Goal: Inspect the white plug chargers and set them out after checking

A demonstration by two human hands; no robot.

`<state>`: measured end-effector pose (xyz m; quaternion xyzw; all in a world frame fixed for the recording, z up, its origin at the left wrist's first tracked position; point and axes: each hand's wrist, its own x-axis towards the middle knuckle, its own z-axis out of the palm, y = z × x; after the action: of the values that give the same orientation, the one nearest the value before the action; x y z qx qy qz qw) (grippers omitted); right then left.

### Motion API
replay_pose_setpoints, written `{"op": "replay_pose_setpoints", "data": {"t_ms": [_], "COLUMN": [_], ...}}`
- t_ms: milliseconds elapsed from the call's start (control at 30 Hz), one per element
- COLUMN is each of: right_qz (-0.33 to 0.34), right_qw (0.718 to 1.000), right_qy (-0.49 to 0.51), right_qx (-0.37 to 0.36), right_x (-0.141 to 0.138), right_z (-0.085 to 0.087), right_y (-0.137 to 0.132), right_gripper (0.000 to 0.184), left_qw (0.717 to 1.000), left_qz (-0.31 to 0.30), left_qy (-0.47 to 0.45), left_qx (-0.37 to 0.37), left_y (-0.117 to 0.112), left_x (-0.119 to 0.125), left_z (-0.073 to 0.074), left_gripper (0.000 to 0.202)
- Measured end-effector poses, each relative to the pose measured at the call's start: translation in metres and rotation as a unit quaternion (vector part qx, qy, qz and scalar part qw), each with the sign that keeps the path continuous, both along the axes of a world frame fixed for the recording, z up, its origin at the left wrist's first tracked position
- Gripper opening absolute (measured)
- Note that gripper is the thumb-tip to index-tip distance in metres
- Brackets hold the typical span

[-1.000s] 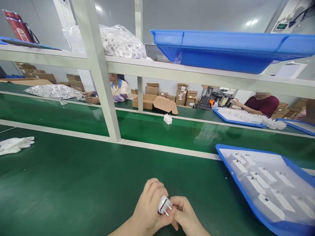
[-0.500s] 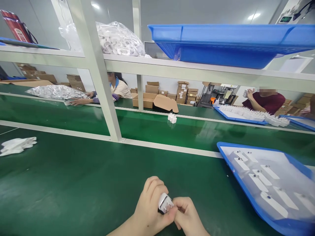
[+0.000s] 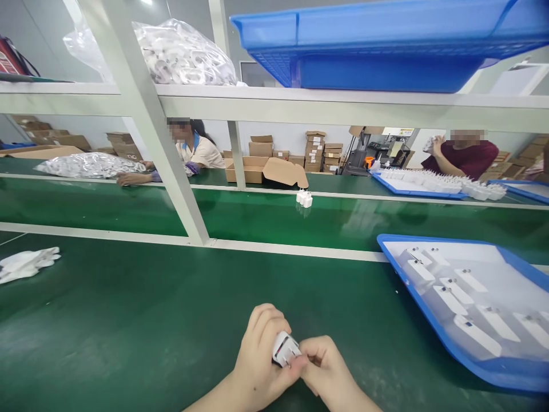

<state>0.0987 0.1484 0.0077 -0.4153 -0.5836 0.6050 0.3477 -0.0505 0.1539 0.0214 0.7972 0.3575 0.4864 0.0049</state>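
Note:
A small white charger plug (image 3: 283, 347) with metal prongs sits between both hands just above the green table (image 3: 128, 320) near its front edge. My left hand (image 3: 257, 357) is wrapped round the plug's body. My right hand (image 3: 323, 369) has its fingers curled and pinched at the prongs. To the right lies a blue tray (image 3: 489, 369) with several white chargers laid in rows.
White gloves (image 3: 26, 263) lie at the left. A white frame post (image 3: 146, 126) stands ahead. Two small plugs (image 3: 303, 198) stand on the green conveyor behind it. Two people work across the line. A blue tray (image 3: 386, 46) and a bag of white parts (image 3: 175, 54) rest on the shelf.
The view has tilted up slightly. My hands stay together on the plug, the right fingers closing over the prongs. The plugs on the conveyor have drifted right.

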Motion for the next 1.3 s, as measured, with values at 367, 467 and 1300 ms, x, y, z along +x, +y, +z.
{"op": "replay_pose_setpoints", "data": {"t_ms": [367,467,1300], "right_qz": [-0.023,-0.026,-0.032], "right_qw": [0.999,0.999,0.998], "right_qy": [0.01,0.008,-0.045], "right_qx": [0.025,0.024,0.033], "right_x": [-0.001,-0.001,0.001], "right_z": [-0.007,-0.005,-0.009], "right_y": [-0.003,-0.004,-0.008], "right_gripper": [0.058,0.057,0.058], "left_qw": [1.0,0.999,0.996], "left_qz": [0.011,0.025,0.037], "left_qy": [0.006,0.019,0.019], "left_qx": [0.013,0.034,0.079], "left_y": [0.0,-0.001,-0.006], "left_x": [0.002,0.002,0.005], "left_z": [0.005,0.008,0.019], "left_gripper": [0.01,0.011,0.025]}}
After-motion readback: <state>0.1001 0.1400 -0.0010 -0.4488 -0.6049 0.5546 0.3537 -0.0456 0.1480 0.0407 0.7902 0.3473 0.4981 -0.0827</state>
